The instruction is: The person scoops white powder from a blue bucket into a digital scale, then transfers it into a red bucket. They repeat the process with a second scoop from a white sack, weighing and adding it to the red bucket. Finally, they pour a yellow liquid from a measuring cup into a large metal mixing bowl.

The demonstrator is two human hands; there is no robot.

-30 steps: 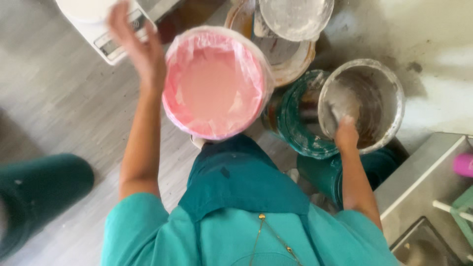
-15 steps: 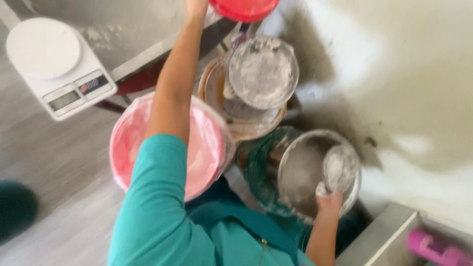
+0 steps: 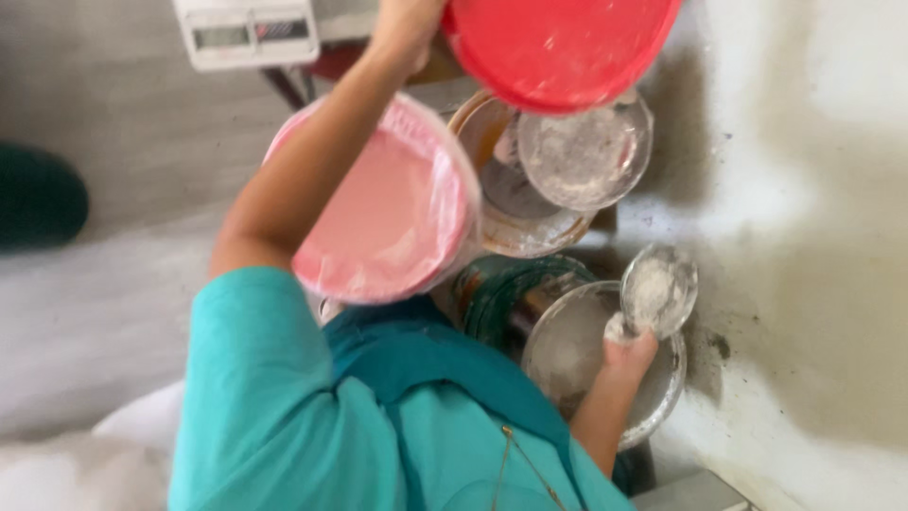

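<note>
Since the earlier frame, left hand [image 3: 407, 24] has raised red lid [image 3: 558, 47] to upper frame; right hand [image 3: 626, 355] grips powdery scoop [image 3: 659, 289], best kept level over steel bowl [image 3: 662, 407].

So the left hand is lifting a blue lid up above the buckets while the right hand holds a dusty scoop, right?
Not quite. In the head view the lid that the left hand lifts is red, not blue. The right hand does hold a dusty scoop.
</note>
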